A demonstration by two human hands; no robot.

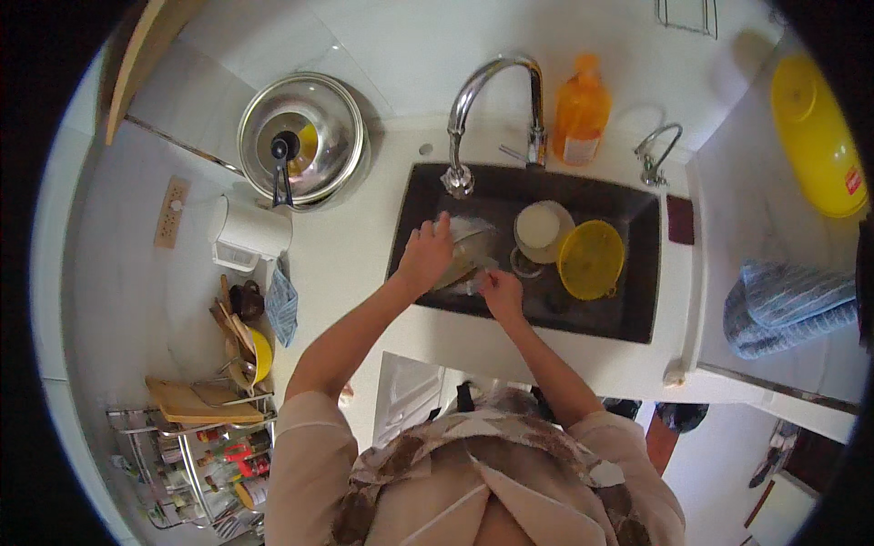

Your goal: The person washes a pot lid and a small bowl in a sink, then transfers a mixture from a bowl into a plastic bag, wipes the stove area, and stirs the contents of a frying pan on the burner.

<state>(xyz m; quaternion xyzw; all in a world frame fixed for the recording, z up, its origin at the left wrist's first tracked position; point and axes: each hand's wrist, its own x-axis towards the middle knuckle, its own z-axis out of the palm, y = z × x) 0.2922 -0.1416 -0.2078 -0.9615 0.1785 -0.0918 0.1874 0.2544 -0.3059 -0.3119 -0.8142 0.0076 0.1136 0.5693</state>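
Both my hands are over the dark sink (635,300), at its left part. Between them is a clear, glossy thing that looks like a plastic bag (468,247); its contents are too blurred to tell. My left hand (427,254) lies at its upper left edge, fingers pointing away from me, and its grip is hidden. With thumb and fingertips together, my right hand (502,295) pinches the near right edge. To the right in the sink stand a pale round bowl (538,226) and a yellow plastic strainer (591,259). A small ring-shaped thing (526,263) sits beside the bowl.
A chrome faucet (459,136) arches over the sink's back edge. Beside it stands an orange bottle (582,116). A lidded metal pan (300,136) is on the back-left counter. At left are a blue cloth (281,304) and a rack with cutting boards (198,403).
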